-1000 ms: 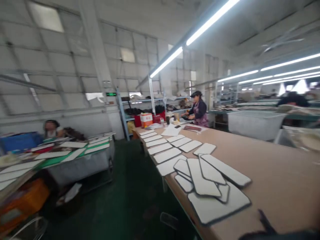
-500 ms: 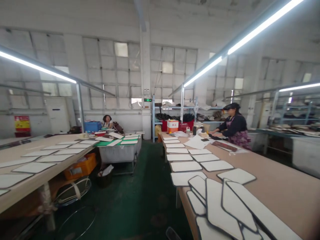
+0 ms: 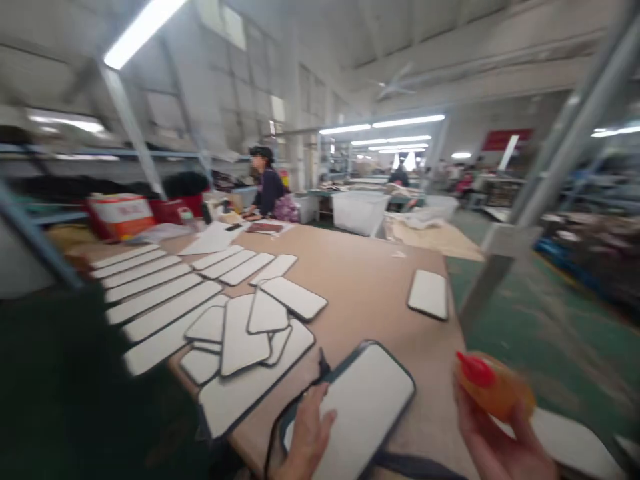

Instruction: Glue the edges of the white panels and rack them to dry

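My left hand [image 3: 306, 437] rests on the near end of a white panel with a dark trimmed edge [image 3: 357, 403], which lies flat on the tan table [image 3: 370, 287]. A loose dark trim strand curls off the panel's left side. My right hand [image 3: 493, 443] holds a small orange bottle with a red cap [image 3: 493, 388] just right of that panel, above the table's edge. A pile of several similar white panels [image 3: 245, 337] lies to the left of my left hand.
Rows of white panels [image 3: 160, 287] cover the table's left side, and one lone panel [image 3: 429, 293] lies at the right. A person [image 3: 270, 190] works at the far end. A slanted metal post [image 3: 530, 200], white bins [image 3: 360, 212] and green floor lie right.
The view has swung right and down from the aisle to the table. Both my hands, the panel under my left hand and the orange bottle have come into view.
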`<state>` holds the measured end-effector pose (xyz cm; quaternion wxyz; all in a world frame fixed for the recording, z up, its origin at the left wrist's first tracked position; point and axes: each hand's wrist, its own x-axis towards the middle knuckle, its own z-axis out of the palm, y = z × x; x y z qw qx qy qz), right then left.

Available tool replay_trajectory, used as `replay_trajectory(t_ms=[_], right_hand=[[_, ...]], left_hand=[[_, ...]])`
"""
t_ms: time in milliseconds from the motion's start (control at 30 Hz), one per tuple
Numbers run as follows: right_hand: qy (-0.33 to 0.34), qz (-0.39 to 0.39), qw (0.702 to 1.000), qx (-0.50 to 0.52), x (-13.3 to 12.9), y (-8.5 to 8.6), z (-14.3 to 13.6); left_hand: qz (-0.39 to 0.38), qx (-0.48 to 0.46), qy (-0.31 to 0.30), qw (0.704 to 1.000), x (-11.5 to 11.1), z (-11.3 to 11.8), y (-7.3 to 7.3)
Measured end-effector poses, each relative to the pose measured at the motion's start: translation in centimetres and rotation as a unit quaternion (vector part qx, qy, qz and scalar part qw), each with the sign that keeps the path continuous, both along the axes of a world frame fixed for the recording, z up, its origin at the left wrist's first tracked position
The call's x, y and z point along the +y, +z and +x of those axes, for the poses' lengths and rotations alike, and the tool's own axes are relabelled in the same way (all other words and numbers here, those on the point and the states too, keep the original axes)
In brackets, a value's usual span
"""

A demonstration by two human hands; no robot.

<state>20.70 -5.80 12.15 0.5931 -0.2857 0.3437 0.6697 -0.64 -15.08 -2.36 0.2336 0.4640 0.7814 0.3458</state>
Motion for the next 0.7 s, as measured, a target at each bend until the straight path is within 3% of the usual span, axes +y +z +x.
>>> replay_trajectory(t_ms=[67,133,200,333,500,700], right_hand=[[0.017,0.165,0.984,-0.071,0.2,-0.8,1.1],[0.020,0.215,0.969,-0.121,0.4,-1.5,1.4],[0.008,0.201,0.969,-0.143,0.3,-1.9,1.4],[-0.013,0.178,0.970,-0.168,-0.2,-2.1,1.7],[-0.025,0.156,0.968,-0.193,-0.3,-2.2,1.5],[-0.001,0.164,0.967,-0.194,0.6,-2.1,1.0]], left_hand=[[-0.020,0.102,-0.033,0.994,2.7,0.0,-1.7],[-0.029,0.157,-0.060,0.985,4.8,0.7,-2.7],[-0.048,0.199,-0.052,0.977,6.5,1.6,-2.9],[-0.091,0.282,-0.040,0.954,8.7,1.8,-2.1],[-0.146,0.259,-0.111,0.948,9.2,0.9,-1.3],[-0.159,0.231,-0.103,0.954,9.6,0.9,-1.6]])
